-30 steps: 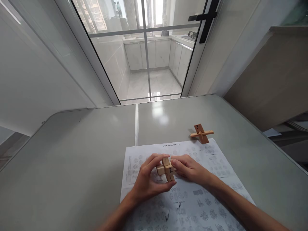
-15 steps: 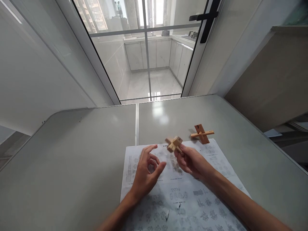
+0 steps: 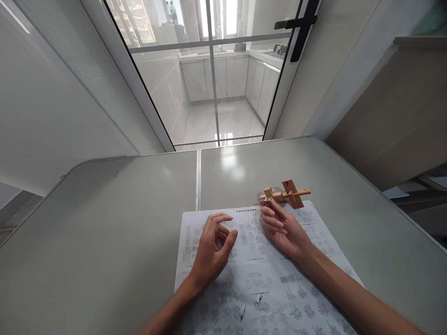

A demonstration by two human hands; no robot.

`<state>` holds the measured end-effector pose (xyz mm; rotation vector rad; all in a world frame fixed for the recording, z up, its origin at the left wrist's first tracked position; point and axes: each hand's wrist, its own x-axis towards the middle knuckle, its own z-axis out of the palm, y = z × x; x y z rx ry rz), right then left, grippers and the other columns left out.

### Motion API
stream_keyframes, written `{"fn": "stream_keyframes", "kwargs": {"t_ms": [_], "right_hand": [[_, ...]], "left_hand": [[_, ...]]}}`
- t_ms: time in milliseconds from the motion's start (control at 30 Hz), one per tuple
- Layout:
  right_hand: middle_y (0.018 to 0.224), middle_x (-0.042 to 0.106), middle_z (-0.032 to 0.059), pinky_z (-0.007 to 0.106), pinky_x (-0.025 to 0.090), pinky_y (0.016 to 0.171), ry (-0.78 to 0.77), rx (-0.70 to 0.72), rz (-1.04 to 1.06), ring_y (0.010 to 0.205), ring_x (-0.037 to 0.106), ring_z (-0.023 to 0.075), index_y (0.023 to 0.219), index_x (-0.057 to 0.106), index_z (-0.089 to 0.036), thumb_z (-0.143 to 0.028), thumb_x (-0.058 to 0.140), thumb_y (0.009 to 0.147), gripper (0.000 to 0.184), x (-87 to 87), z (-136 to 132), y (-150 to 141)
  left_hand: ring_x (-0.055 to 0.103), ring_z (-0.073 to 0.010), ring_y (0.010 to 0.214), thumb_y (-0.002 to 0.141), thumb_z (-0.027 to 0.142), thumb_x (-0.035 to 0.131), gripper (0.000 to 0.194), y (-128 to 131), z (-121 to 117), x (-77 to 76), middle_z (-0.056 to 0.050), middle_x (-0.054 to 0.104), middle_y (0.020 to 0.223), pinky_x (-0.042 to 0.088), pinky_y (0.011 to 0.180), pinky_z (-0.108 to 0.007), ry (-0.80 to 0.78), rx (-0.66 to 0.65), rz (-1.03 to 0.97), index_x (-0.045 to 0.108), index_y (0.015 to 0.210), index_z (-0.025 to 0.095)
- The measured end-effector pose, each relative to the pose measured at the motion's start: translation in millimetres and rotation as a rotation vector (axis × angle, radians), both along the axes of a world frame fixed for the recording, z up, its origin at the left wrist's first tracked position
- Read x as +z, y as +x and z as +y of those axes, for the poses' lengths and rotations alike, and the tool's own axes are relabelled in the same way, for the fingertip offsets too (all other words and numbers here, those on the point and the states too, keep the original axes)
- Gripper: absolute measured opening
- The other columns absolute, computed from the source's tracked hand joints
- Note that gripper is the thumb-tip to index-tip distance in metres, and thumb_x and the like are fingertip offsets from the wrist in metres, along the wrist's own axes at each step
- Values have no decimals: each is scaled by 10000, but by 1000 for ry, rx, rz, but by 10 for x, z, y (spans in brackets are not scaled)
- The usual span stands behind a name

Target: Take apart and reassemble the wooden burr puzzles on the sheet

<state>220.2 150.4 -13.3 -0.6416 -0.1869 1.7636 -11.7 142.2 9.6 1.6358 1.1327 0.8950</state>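
My right hand (image 3: 284, 228) pinches a light wooden interlocking puzzle (image 3: 268, 191) by its near end, just past the top edge of the printed sheet (image 3: 258, 267). Right beside that puzzle is a darker wooden cross-shaped puzzle (image 3: 294, 193), with a flat plate marked in black and a rod through it. From this angle I cannot tell whether the two touch. My left hand (image 3: 214, 244) rests over the left part of the sheet, fingers loosely curved, thumb apart, holding nothing.
The sheet carries rows of small printed diagrams and lies on a grey table (image 3: 104, 242) with a pale seam (image 3: 199, 181). Beyond the far edge stands a glass door (image 3: 230, 93) with a black handle (image 3: 296, 23).
My right hand has carried the light puzzle right and away from me, down beside the darker one. My left hand has barely shifted.
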Motion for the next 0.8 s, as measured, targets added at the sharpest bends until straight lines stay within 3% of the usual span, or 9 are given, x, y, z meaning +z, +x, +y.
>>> {"fn": "stream_keyframes", "kwargs": {"t_ms": [133,267,500,800], "right_hand": [[712,490,-65,113,346,324,17,62,51,439,342,38,1024,669,-199,-370,736,977,190,12,-11,-16],[707,492,-63,115,319,340,27,189,-41,456,349,30,994,689,-178,-392,783,943,240,69,-53,-62],[718,541,-35,161,328,421,110,298,-271,485,390,40,918,676,-161,-398,793,934,264,162,-100,-149],[700,528,-39,181,298,430,93,307,-325,479,403,49,827,607,-176,-413,842,880,338,206,-94,-156]], "left_hand": [[628,-124,803,1033,353,599,210,6,7,-4,-72,601,1256,543,756,-283,12,-7,3,626,1207,239],[622,-131,790,1022,324,593,173,18,9,33,-67,628,1195,531,734,-283,12,-21,19,644,1156,227],[589,-152,726,1007,316,590,154,24,12,80,-9,616,850,475,654,-272,-13,-34,78,659,1103,217],[596,-150,732,993,284,593,145,27,17,75,-18,633,893,477,666,-280,5,-31,79,652,1103,212]]}}
